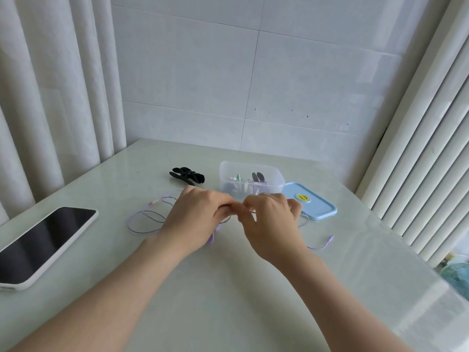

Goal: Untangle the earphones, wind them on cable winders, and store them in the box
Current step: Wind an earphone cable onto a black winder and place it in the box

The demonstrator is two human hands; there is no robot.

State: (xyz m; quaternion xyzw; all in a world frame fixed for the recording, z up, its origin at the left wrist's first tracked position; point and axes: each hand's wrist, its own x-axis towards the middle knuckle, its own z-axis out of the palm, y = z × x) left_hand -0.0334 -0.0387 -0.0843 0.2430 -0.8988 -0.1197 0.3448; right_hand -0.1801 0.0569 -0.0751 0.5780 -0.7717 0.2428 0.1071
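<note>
In the middle of the table (pixel 228 288), both hands are bunched up close together, fingertips nearly touching. The left hand (pixel 198 219) and right hand (pixel 271 222) each pinch a bit of the purple earphones (pixel 149 212), so my guess is we're in the untangling stage. The cord runs roughly left to right across the table. A messy set of loops spills out to the left of the left hand, and the plug (pixel 330 238) trails off to the right of the right hand. So the left hand is nearer the big tangle and the right hand is nearer the free plug end, which is probably the end to feed through. The black cable winders (pixel 187 176) sit behind the left hand, a little apart. The clear box (pixel 251 179) is just behind the right hand, open, with its blue lid (pixel 312 204) lying flat beside it on the right. A phone (pixel 43 245) lies face up, far left. What I can't see is the actual knot, since the fingers cover it completely. A purple bit pokes out under the left hand, maybe the buds, but I can't tell. There's stuff in the box already, too blurry through the plastic to call.
</note>
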